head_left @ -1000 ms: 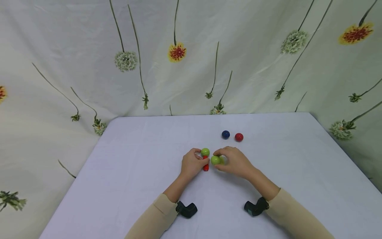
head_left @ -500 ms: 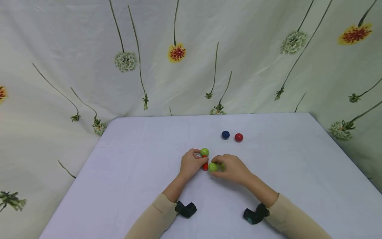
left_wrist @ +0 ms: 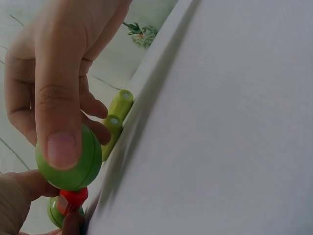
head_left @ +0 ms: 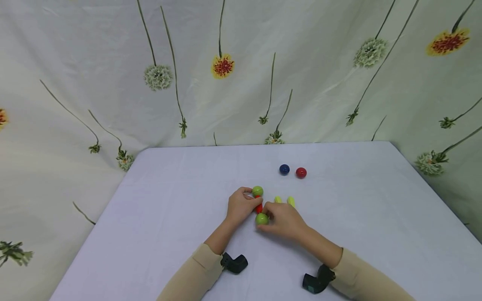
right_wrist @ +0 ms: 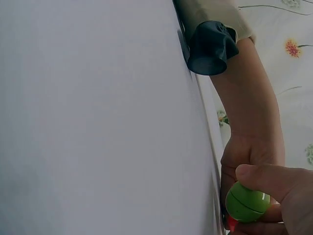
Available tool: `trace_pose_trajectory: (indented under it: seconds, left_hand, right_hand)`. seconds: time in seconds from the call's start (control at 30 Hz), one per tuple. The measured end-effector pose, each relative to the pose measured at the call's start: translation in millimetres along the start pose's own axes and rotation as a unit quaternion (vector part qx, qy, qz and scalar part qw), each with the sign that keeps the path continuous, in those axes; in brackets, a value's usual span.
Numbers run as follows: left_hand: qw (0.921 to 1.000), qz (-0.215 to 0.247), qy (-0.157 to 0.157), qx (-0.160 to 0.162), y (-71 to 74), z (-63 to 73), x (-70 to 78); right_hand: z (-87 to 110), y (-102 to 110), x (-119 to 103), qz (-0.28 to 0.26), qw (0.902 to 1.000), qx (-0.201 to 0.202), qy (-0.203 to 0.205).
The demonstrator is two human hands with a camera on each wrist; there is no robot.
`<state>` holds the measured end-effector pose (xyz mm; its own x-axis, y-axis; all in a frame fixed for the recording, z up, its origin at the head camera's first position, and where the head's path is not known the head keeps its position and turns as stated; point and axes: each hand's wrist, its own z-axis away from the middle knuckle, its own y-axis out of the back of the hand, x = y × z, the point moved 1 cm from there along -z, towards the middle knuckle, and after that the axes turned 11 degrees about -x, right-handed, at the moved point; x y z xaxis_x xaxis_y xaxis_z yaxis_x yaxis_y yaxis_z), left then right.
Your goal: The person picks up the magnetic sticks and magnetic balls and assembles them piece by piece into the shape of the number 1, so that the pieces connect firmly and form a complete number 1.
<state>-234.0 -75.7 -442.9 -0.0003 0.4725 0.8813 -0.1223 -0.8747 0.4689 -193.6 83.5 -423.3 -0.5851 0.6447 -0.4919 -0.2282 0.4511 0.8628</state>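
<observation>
In the head view, my left hand (head_left: 239, 205) holds a short red rod (head_left: 258, 208) between thumb and fingers. At the rod's far end sits a green ball (head_left: 257, 191), which my left fingertips touch. My right hand (head_left: 287, 221) pinches a second green ball (head_left: 262, 219) against the rod's near end. From the left wrist, this nearer green ball (left_wrist: 73, 164) shows a thin seam, and the red rod (left_wrist: 74, 197) meets it. The right wrist view has my right thumb on top of the same ball (right_wrist: 247, 203); most of the rod is hidden there.
Two yellow-green pegs (head_left: 291, 201) lie on the white table (head_left: 180, 209) just beyond my right hand. Farther back are a dark blue ball (head_left: 284, 169) and a red ball (head_left: 301, 172). A flower-print cloth (head_left: 316, 75) hangs behind the table.
My right hand has moved nearer and leftward, bringing its green ball from beside the red rod to the rod's near end. The yellow-green pegs now show beyond it. My left hand stays almost still.
</observation>
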Motion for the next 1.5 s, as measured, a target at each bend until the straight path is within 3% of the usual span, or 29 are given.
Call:
trace_pose_trajectory:
  seconds: [0.47,0.93,1.2,1.5]
  left_hand:
    - [1.0000,0.006,0.001,-0.001,0.2,0.8,0.4]
    - [1.0000,-0.003,0.008,-0.001,0.1,-0.8,0.4]
    - [0.9989,-0.001,0.028,-0.037,3.0,-0.5,0.0]
    - [0.9942,0.041,0.058,-0.081,6.3,0.0,2.8]
  right_hand:
    - [-1.4,-12.4,-5.4,0.019,0.9986,0.044,-0.023]
    - [-4.1,-14.2,-6.5,0.025,0.9972,0.056,-0.042]
    - [-5.6,-14.6,-6.1,0.008,0.9952,0.069,-0.069]
    - [-8.2,-13.1,-3.0,-0.010,0.9934,0.072,-0.089]
